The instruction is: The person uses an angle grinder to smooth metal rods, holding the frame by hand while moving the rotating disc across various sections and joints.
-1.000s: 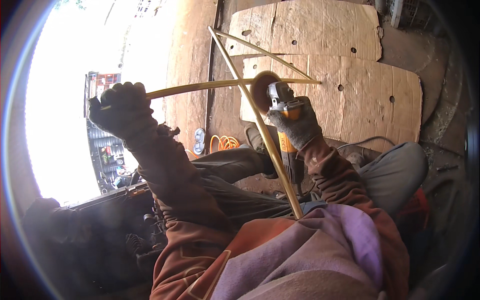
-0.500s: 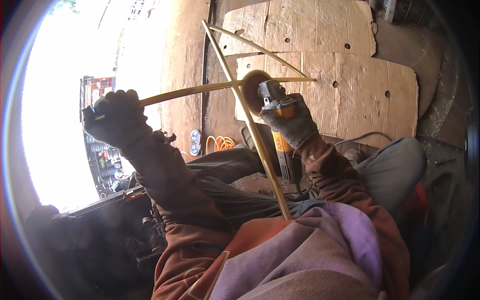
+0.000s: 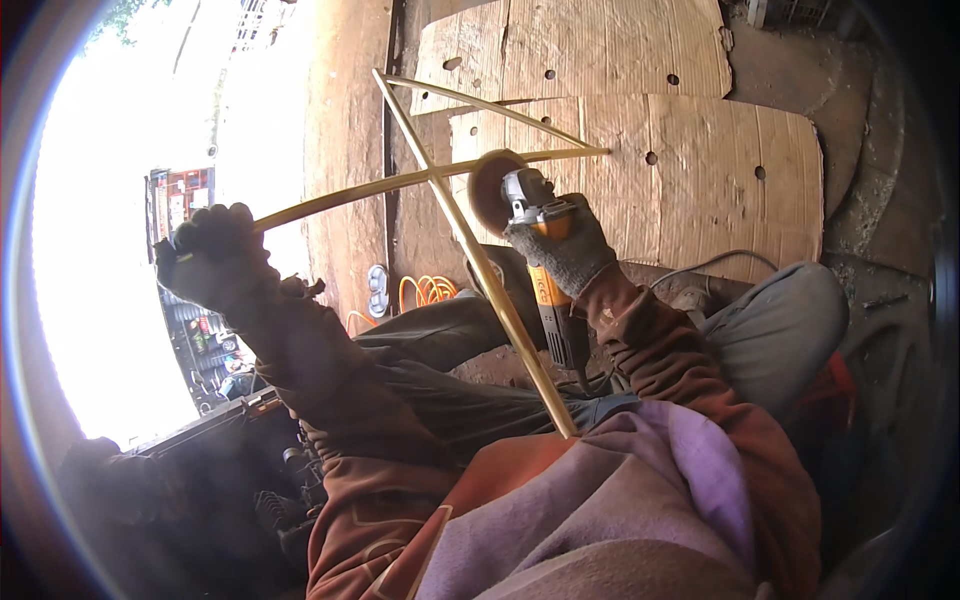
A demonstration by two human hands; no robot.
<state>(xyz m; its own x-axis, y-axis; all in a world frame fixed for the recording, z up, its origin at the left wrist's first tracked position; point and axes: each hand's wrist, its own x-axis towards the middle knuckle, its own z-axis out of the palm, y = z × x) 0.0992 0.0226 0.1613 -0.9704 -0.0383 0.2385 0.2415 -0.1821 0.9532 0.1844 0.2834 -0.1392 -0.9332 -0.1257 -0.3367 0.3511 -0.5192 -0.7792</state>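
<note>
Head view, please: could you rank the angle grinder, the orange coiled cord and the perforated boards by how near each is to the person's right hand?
1. Angle grinder: gripped in the gloved right hand, its disc by the yellow rod frame.
2. Orange coiled cord: on the ground, to the hand's left.
3. Perforated boards: beyond the hand, at the top of the picture.

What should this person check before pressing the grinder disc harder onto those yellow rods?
1. Left hand gripping the yellow rod frame: ok, gloved fist closed on a rod end.
2. Right hand holding the angle grinder: ok.
3. Grinding disc at the rod crossing: ok.
4. Disc spinning: cannot tell.
5. Frame's lower end braced against the lap: ok.
6. Grey cable kept off the disc: ok.
</note>
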